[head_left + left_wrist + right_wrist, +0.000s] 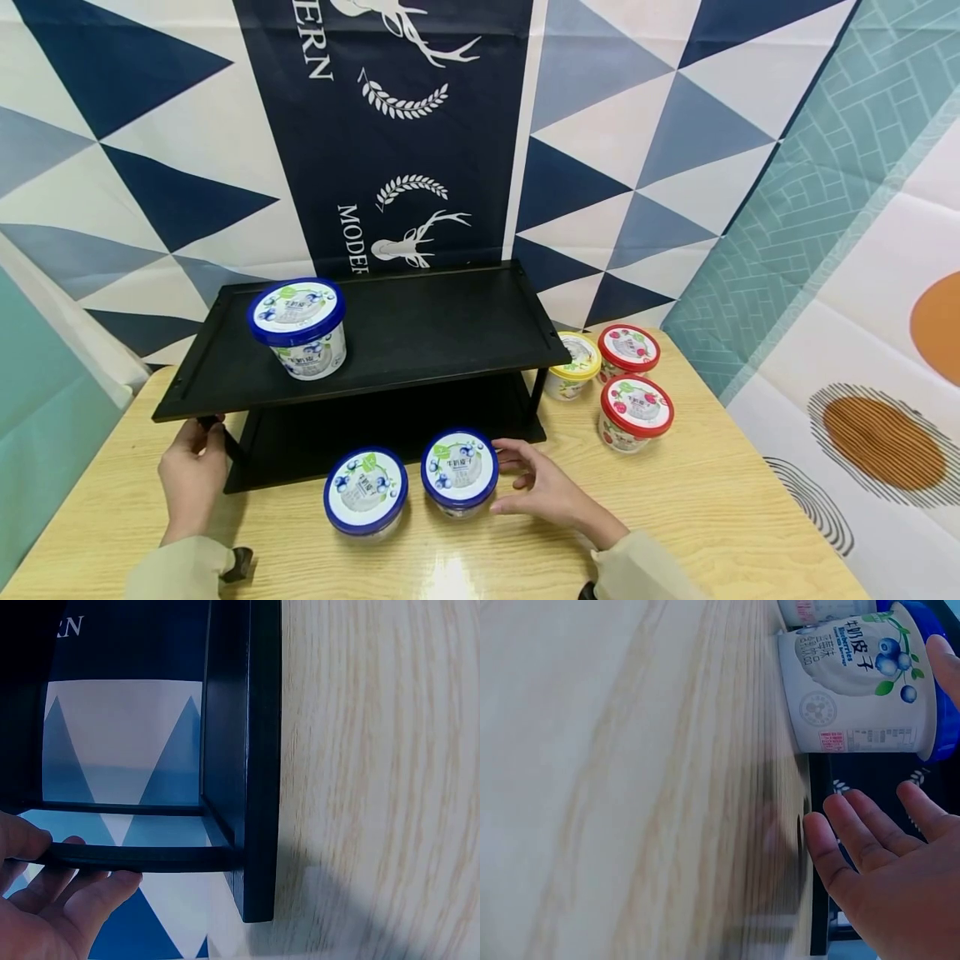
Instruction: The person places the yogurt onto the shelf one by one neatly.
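My left hand grips the front left post of a black two-tier shelf; in the left wrist view, thumb and fingers are on both sides of that post. My right hand is just right of a blue-lidded blueberry yogurt tub. Its fingers are spread and hold nothing; in the right wrist view the thumb overlaps the lid, and I cannot tell whether it touches. Another blue-lidded tub stands to the left, before the shelf. A third blueberry tub sits on the upper tier, toward the left.
Right of the shelf stand a yellow-lidded tub and two red-lidded tubs, one behind and one nearer. All rest on a light wooden table. Patterned cloth hangs behind and along the sides.
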